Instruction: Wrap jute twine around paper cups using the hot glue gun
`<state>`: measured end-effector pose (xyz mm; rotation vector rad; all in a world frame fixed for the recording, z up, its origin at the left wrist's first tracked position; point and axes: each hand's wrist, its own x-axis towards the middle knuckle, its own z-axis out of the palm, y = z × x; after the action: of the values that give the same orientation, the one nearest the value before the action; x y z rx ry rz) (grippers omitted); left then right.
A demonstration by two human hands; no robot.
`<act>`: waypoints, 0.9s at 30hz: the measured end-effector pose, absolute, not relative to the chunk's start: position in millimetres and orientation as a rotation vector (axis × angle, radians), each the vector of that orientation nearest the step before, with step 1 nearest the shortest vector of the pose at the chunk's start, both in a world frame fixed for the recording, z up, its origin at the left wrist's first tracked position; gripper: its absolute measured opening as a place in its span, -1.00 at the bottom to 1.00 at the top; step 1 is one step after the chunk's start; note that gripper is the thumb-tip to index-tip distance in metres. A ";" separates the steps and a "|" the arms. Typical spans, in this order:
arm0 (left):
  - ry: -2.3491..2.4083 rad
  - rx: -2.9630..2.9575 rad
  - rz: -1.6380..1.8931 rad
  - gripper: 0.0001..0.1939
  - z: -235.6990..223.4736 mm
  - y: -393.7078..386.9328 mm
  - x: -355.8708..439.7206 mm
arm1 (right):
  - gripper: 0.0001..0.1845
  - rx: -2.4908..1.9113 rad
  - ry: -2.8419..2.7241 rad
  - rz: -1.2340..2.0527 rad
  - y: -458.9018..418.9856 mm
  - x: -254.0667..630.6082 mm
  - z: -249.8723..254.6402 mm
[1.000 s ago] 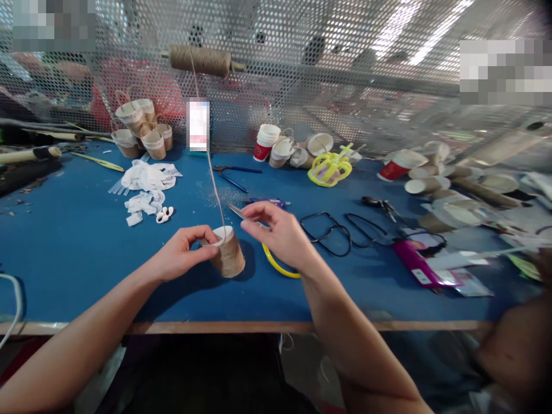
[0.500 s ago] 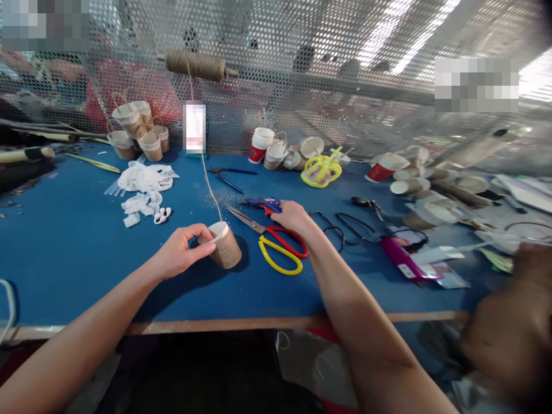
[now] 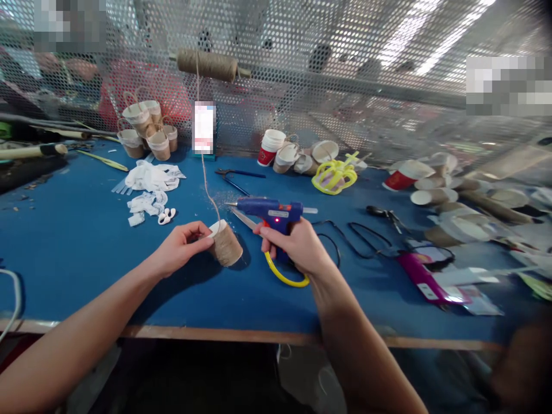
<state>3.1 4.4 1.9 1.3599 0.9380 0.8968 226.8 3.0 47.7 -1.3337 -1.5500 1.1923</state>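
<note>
My left hand [image 3: 183, 247] pinches the rim of a paper cup [image 3: 228, 246] wrapped in brown twine, tipped on its side above the table. From the cup a strand of twine [image 3: 204, 178] runs up to a twine spool [image 3: 207, 64] on the mesh. My right hand [image 3: 297, 241] grips a blue hot glue gun [image 3: 267, 210] by its handle, a red light glowing on its side. The gun's nozzle points left, near the strand and a little above the cup. Beneath the gun lie scissors [image 3: 288, 280], partly hidden by my right hand; one yellow handle loop shows.
Pliers [image 3: 241, 173] and white lace trim [image 3: 150, 177] lie beyond my hands. Twine-wrapped cups [image 3: 158, 144] stand at the back left. A yellow woven basket [image 3: 334, 175] sits near more cups [image 3: 273, 141]. On the right are a black cord [image 3: 362, 244] and a purple case [image 3: 425, 279].
My right hand has lifted the glue gun off the table and turned it level above the scissors. My left hand keeps the cup, now tilted slightly more. The view has shifted.
</note>
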 end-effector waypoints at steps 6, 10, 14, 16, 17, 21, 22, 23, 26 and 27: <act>0.972 1.339 0.920 -0.83 4.0 5.6 4.2 | -0.83 -1.502 -1.628 1.076 -9.8 224.4 38.9; 0.989 1.332 0.926 -0.85 3.4 5.7 5.2 | -0.77 -1.511 -1.770 0.899 -16.9 223.3 36.6; 1.000 1.344 0.929 -0.87 2.6 4.9 5.6 | -0.77 -1.542 -1.811 0.818 -21.2 220.3 38.1; 0.997 1.330 0.933 -0.87 2.3 5.1 5.9 | -0.79 -1.538 -1.838 0.767 -22.3 219.4 38.7; 0.996 1.322 0.935 -0.88 2.2 5.3 6.0 | -0.80 -1.525 -1.857 0.746 -22.6 219.1 38.7; 0.997 1.323 0.940 -0.89 2.0 6.9 5.8 | -0.89 -1.447 -1.925 0.680 -22.5 219.1 37.4; 0.996 1.328 0.944 -0.89 2.0 7.1 5.7 | -0.90 -1.430 -1.939 0.674 -22.1 219.2 37.1; 0.996 1.334 0.949 -0.89 2.0 7.3 5.7 | -0.91 -1.420 -1.945 0.672 -21.6 219.4 37.0; 0.986 1.343 0.956 -0.88 1.8 6.9 5.6 | -0.93 -1.418 -1.934 0.698 -20.2 219.8 38.0; 0.980 1.344 0.959 -0.89 1.7 6.6 5.6 | -0.92 -1.423 -1.929 0.708 -20.1 219.9 38.4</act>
<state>5.6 6.6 1.7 1.3444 0.9801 0.9592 219.9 -20.1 38.4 -1.4232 -1.9285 0.7076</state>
